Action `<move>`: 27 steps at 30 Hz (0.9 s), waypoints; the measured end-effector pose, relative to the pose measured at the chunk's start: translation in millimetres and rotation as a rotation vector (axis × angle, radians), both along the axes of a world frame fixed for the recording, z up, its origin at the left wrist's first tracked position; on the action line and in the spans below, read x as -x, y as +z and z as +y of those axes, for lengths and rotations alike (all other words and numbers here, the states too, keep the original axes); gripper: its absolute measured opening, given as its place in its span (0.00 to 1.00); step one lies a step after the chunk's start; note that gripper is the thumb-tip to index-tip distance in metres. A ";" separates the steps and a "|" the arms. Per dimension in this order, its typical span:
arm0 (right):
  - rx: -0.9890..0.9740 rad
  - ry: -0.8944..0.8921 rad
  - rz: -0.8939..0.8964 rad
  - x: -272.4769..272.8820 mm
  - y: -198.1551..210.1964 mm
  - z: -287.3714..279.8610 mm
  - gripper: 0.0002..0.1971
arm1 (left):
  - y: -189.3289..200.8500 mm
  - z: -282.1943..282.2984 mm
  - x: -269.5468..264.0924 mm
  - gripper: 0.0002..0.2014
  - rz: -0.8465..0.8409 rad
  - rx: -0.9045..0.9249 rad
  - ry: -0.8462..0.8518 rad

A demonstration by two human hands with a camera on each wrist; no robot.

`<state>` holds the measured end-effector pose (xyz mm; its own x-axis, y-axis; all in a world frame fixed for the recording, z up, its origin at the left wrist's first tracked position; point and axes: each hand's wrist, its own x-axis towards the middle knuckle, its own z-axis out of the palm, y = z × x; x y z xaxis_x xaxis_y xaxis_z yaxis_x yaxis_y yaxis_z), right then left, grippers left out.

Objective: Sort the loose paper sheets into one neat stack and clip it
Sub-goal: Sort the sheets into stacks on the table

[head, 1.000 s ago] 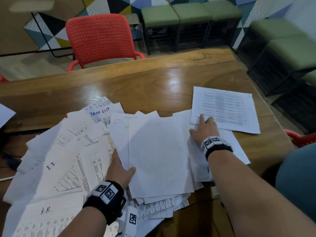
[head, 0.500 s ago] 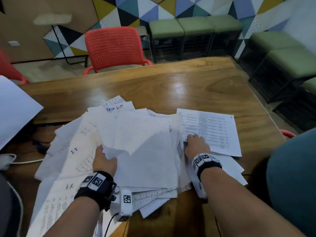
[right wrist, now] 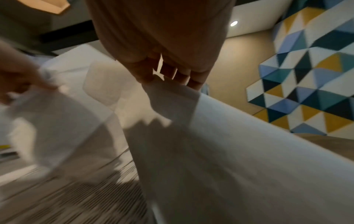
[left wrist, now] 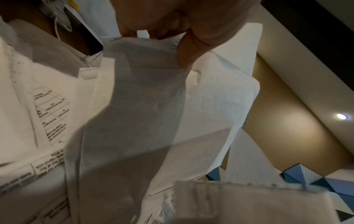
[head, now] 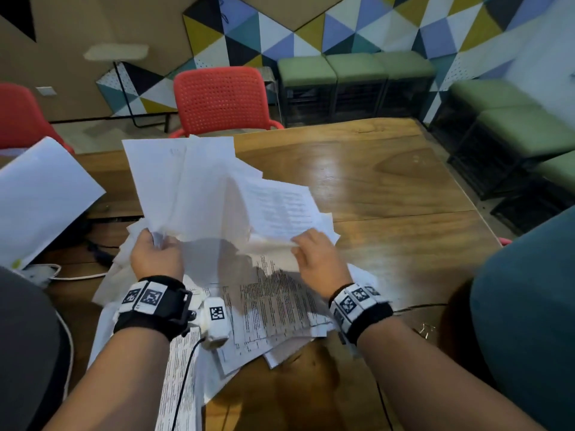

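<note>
A loose bundle of white paper sheets [head: 199, 194] is lifted off the wooden table [head: 389, 194], fanning upward and untidy. My left hand [head: 155, 256] grips its lower left corner; the left wrist view shows thumb and fingers [left wrist: 191, 50] curled round the sheets [left wrist: 143, 106]. My right hand [head: 314, 256] pinches the lower right edge of a printed sheet [head: 280, 206], with the fingertips [right wrist: 151, 75] on the paper [right wrist: 210, 136] in the right wrist view. More printed sheets [head: 273, 309] lie flat under both hands. A small metal clip [head: 426, 329] lies on the table to the right of my right wrist.
A separate white sheet [head: 40, 197] is raised at the far left. A white cable and adapter [head: 43, 273] lie on the table's left. Red chairs [head: 224, 98] stand behind the table, green stools [head: 354, 85] along the wall. A teal chair back [head: 529, 306] is at the right.
Both hands went from pressing flat on the spread sheets to gripping them, gathering them inward and lifting a bundle off the table. The sheet at the far right was pulled in.
</note>
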<state>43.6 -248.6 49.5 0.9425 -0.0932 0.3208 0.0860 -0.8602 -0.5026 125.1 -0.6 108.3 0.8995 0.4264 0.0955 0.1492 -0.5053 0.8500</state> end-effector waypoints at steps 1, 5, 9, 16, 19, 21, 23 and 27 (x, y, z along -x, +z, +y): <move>0.007 0.071 0.042 5.5 -4.2 10.9 0.12 | 3.7 2.0 3.8 0.02 -0.010 0.020 0.010; 0.049 0.340 0.279 22.2 -32.6 47.3 0.14 | 17.3 13.6 17.1 0.12 -0.042 0.056 -0.038; -0.125 0.281 0.551 24.4 -38.2 52.0 0.22 | 15.3 25.1 20.3 0.12 -0.090 0.075 -0.154; -1.302 -0.260 0.487 22.4 3.9 8.6 0.19 | -22.2 35.7 30.7 0.10 -0.228 -0.069 -0.445; -1.501 -0.340 0.426 34.7 -0.2 -4.1 0.28 | -39.2 37.0 50.6 0.14 -0.113 -0.003 -0.463; -1.564 -0.376 0.443 44.7 -9.6 -10.4 0.26 | -55.1 40.8 66.7 0.15 0.060 0.045 -0.500; -1.553 -0.393 0.529 56.1 -18.9 -11.7 0.21 | -75.6 47.0 78.5 0.14 0.219 0.104 -0.541; -1.207 -0.390 0.688 73.6 -38.3 -0.9 0.13 | -96.2 49.7 94.2 0.15 0.418 0.333 -0.444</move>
<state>-30.0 -249.5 11.2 0.7266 -0.2573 -0.6370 -0.6049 0.2002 -0.7708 31.0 49.1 12.1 0.9283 -0.0440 -0.3693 0.3377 -0.3164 0.8865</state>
